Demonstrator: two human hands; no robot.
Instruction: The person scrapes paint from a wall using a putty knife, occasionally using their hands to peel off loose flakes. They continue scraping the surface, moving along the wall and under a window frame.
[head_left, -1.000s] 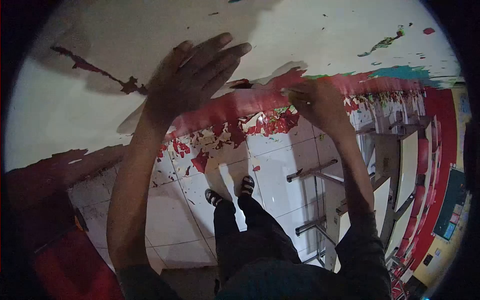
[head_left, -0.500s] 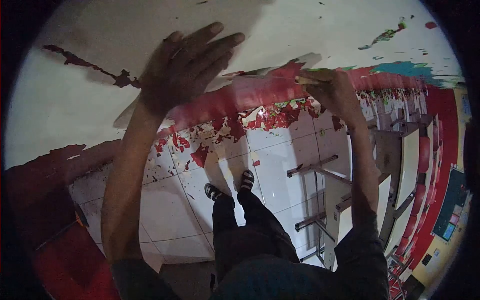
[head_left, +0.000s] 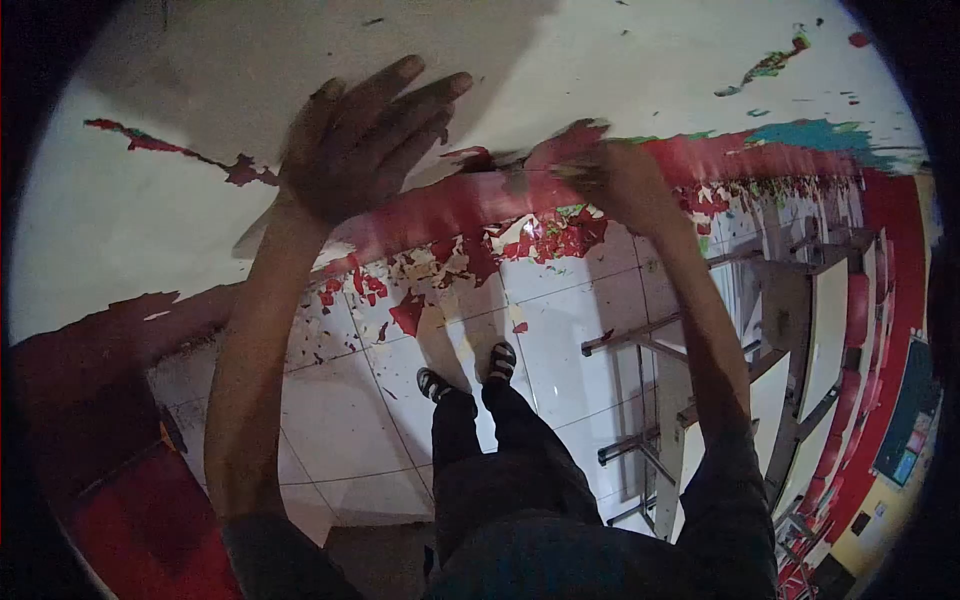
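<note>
My left hand point(head_left: 365, 145) lies with spread fingers against the white painted wall point(head_left: 650, 75). Lower down, my right hand point(head_left: 625, 185) is closed at the wall's red band point(head_left: 450, 205), its fingers smeared by motion. It seems to grip a thin paint scraper, largely hidden and blurred now. Just left of that hand, a dark red paint flake point(head_left: 472, 157) stands out at the border between white and red. A larger red piece point(head_left: 580, 140) curls up above its fingers.
Red and cream paint chips point(head_left: 550, 238) litter the tiled floor point(head_left: 560, 330) along the wall's foot. Desks point(head_left: 770, 395) with metal legs and red chairs point(head_left: 857, 310) line the right side. My sandalled feet point(head_left: 500, 360) stand near the chips. A dark red surface point(head_left: 145, 520) is at lower left.
My right hand has moved left along the red band, and the thin tool edge that showed before is blurred. A dark flake now shows beside it. My left hand stays almost in place.
</note>
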